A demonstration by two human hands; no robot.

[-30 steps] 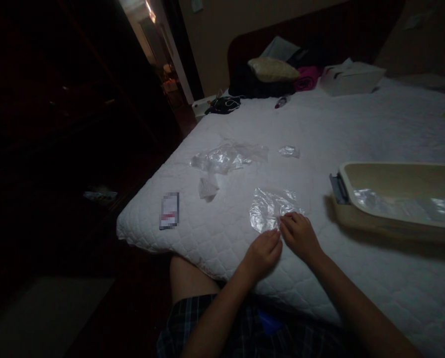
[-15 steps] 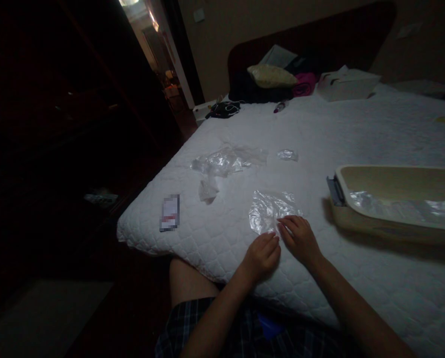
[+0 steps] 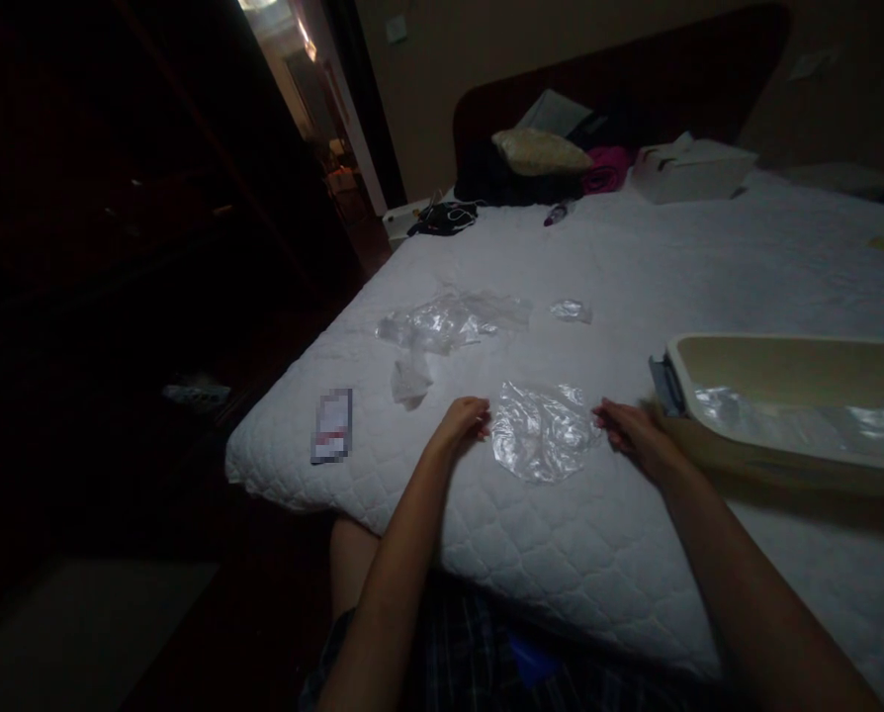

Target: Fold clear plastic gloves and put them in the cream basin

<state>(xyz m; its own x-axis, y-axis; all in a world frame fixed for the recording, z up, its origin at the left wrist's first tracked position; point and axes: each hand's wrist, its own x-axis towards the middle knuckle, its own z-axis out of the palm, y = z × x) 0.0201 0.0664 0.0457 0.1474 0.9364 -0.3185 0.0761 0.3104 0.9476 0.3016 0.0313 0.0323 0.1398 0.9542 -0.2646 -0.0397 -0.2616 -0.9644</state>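
A clear plastic bag [image 3: 542, 429] lies flat on the white quilted bed [image 3: 635, 554] in front of me. My left hand [image 3: 463, 419] pinches its left edge with curled fingers. My right hand [image 3: 630, 432] grips its right edge, fingers closed on the film. The bag is stretched between both hands.
More crumpled clear plastic [image 3: 449, 321] lies farther back, with two small scraps [image 3: 410, 378] [image 3: 572, 311]. A small card [image 3: 332, 427] sits near the bed's left corner. A beige bin [image 3: 783, 410] lined with plastic lies on its side at right. A tissue box [image 3: 690, 168] and pillows [image 3: 542, 151] sit by the headboard.
Both hands were together at the bag's near edge; they have moved apart to its left and right sides, spreading the bag flat.
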